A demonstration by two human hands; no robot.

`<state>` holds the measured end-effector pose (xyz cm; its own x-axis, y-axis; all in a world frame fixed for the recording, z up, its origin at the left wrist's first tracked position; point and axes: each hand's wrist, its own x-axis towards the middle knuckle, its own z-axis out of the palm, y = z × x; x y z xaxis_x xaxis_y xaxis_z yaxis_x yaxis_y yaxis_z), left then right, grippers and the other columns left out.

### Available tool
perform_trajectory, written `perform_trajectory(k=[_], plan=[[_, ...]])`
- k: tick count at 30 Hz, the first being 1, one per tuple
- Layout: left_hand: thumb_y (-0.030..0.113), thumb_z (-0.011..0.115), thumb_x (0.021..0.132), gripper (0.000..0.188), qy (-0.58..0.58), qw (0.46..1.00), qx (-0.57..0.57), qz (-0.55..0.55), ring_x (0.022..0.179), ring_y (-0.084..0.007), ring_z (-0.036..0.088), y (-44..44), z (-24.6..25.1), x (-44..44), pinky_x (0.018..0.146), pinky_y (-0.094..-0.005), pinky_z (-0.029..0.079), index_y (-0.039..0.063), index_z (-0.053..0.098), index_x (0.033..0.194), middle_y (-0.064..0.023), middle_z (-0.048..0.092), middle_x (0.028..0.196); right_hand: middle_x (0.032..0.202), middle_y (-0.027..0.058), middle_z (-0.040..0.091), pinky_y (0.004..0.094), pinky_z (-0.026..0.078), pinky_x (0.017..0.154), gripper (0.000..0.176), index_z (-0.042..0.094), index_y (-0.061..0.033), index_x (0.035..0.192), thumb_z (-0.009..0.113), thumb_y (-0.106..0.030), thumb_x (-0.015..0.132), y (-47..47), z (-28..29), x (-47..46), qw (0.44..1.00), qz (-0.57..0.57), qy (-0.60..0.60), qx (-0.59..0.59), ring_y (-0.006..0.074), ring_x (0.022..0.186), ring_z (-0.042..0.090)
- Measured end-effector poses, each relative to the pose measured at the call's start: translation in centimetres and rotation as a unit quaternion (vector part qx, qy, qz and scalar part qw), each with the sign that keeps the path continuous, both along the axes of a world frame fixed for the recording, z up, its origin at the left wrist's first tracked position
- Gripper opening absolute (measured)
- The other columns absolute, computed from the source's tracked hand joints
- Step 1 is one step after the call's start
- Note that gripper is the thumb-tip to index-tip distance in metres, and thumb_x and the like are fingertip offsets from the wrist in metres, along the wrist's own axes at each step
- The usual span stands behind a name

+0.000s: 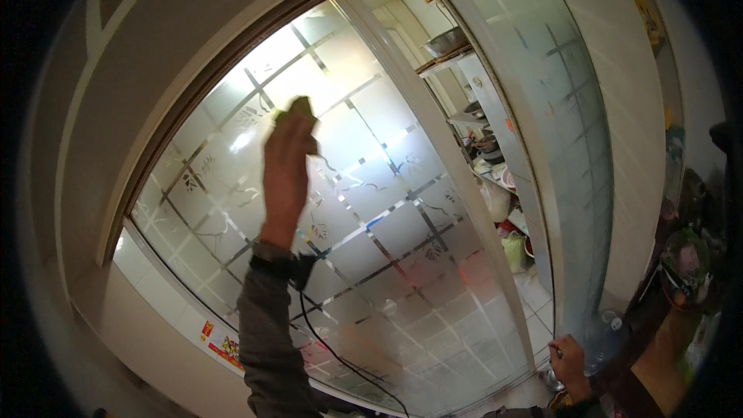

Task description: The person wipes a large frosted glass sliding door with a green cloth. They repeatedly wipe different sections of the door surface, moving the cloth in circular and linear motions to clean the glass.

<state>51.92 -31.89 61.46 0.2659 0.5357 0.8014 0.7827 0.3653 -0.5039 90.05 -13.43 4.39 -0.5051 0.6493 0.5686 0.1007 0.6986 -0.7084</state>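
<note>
My left hand (pixel 284 174) is raised to the frosted glass panel (pixel 371 203) of a sliding door. It is shut on a green cloth or sponge (pixel 300 109), slightly blurred, which appears to lie against the glass. Clear crossing lines and leaf patterns run over the panel. Around my left wrist is a dark band with a small black device (pixel 303 271), and a black cable (pixel 342 357) trails from there. Down at the lower right, my right hand (pixel 567 360) is curled near the bottom of the doorway. A small dark spot shows at its fingers; whether it grips something is unclear.
Through the door gap, shelves hold a metal basin (pixel 447 42), pots (pixel 490 148) and bags. A second frosted panel (pixel 557 98) stands right of the gap. Several items, including a clear container (pixel 685 267), crowd the far right. A red-and-yellow sticker (pixel 223 348) is at the lower left.
</note>
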Motion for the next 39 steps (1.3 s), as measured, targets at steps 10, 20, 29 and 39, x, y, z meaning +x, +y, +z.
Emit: perform_trajectory(k=[10, 20, 29, 39], plan=[[0.003, 0.061, 0.096, 0.061, 0.066, 0.898, -0.42, 0.11, 0.151, -0.0224, 0.039, 0.9, -25.7, 3.0, 0.125, -0.0329, 0.039, 0.005, 0.047, 0.155, -0.0081, 0.046, 0.162, 0.092, 0.0154, 0.071, 0.043, 0.056, 0.07, 0.007, 0.074, -0.0005, 0.095, 0.073, 0.0, 0.088, 0.5, -1.2, 0.9, 1.0, 0.004, -0.008, -0.004, 0.0337, 0.082, 0.07], [0.015, 0.054, 0.108, 0.037, -0.135, 0.982, -0.136, -0.005, 0.097, -0.0267, 0.068, 7.7, -7.3, 2.3, 0.092, -0.0382, 0.055, 0.006, 0.062, 0.143, -0.014, 0.069, 0.121, 0.091, 0.014, 0.071, 0.0406, 0.057, 0.069, 0.006, 0.075, -0.0005, 0.094, 0.073, -0.001, 0.088, 0.8, -1.0, 1.9, 1.0, -0.013, -0.018, -0.01, 0.0318, 0.08, 0.071], [0.011, 0.062, 0.103, 0.046, 0.021, 0.997, 0.077, -0.011, 0.141, -0.0355, 0.049, 11.4, 5.2, 3.4, 0.12, -0.045, 0.043, 0.008, 0.057, 0.148, -0.0121, 0.053, 0.154, 0.091, 0.0167, 0.068, 0.0416, 0.053, 0.068, 0.009, 0.072, 0.001, 0.094, 0.076, 0.0, 0.086, -0.5, -1.9, 3.1, 0.998, -0.05, 0.003, -0.031, 0.0339, 0.078, 0.067], [0.009, 0.062, 0.1, 0.056, 0.01, 0.98, -0.146, 0.133, 0.143, -0.0341, 0.049, 7.0, -16.4, 3.3, 0.116, -0.0448, 0.047, 0.016, 0.053, 0.155, -0.0034, 0.048, 0.161, 0.1, 0.0149, 0.068, 0.0437, 0.054, 0.076, 0.008, 0.07, -0.001, 0.099, 0.072, -0.007, 0.094, -0.6, -0.4, 3.7, 0.995, -0.007, -0.041, -0.095, 0.0361, 0.086, 0.067]])
